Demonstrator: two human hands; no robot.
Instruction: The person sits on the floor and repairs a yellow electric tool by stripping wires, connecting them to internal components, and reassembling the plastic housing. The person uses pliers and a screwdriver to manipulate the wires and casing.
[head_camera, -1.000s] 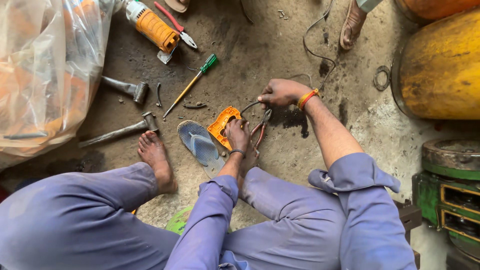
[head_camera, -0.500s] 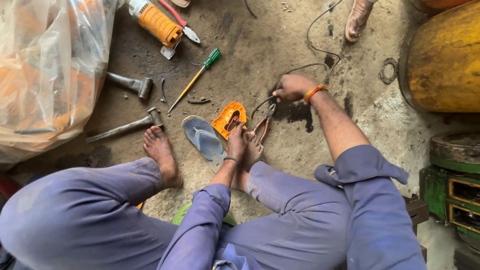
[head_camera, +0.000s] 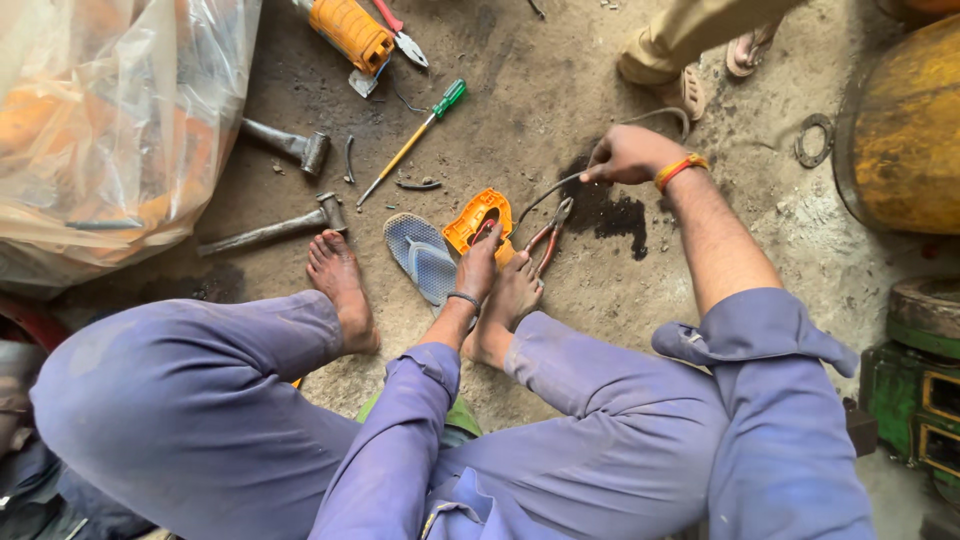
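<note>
Orange housing (head_camera: 478, 217) — moulded plastic shell of a power-tool part, lying on the concrete floor (head_camera: 560, 70) just beyond the person's right foot (head_camera: 508, 305) and beside a blue-grey sandal (head_camera: 422, 256). Bright orange, rounded edges, a dark opening in the middle; surface dusty.

Handling, as judged: light, rigid, hollow. Likely to crack if levered hard; smooth plastic may skid on the gritty floor unless pinned. Best gripped across the outer rim, not at the thin inner lip.

Left hand (head_camera: 480, 262): fingers pressed down on the near edge of the housing, holding it in place; whether anything is pinched in the fingertips cannot be told.

Right hand (head_camera: 628, 155): closed in a pinch on a grey cable (head_camera: 548, 192), which runs from the housing up to the hand and loops on past it. Cable looks limp and flexible.

Nearby: red-handled pliers (head_camera: 550, 235) lying just right of the housing, untouched. Green-handled screwdriver (head_camera: 418, 137), two hammers (head_camera: 290, 145) (head_camera: 270, 230) and an orange power tool (head_camera: 352, 32) farther off. Another person's sandalled feet (head_camera: 690, 80) at the top.
</note>
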